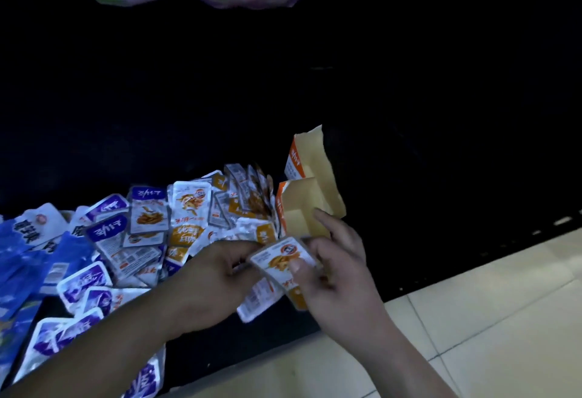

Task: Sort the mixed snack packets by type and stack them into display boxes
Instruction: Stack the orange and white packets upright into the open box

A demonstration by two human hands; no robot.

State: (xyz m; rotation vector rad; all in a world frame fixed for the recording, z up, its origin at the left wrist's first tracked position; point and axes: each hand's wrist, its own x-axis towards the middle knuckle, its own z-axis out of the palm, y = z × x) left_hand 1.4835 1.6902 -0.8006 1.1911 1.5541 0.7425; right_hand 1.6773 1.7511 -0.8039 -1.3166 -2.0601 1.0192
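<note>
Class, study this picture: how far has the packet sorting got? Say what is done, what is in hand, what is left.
Done: little shows; the orange display box stands open, its visible inside bare. In hand: the right hand and left hand hold a small stack of orange packets beside the box. Left: the mixed pile of orange and purple packets lies unsorted.

Premises consistent with a shop or stockroom. A heap of small orange-and-white and purple-and-white foil snack packets (151,224) lies on a black counter surface (283,82), beside an open orange-and-white cardboard display box (307,196). Large blue printed bags (19,256) adjoin the heap, and beige floor tiles (472,319) border the counter.
</note>
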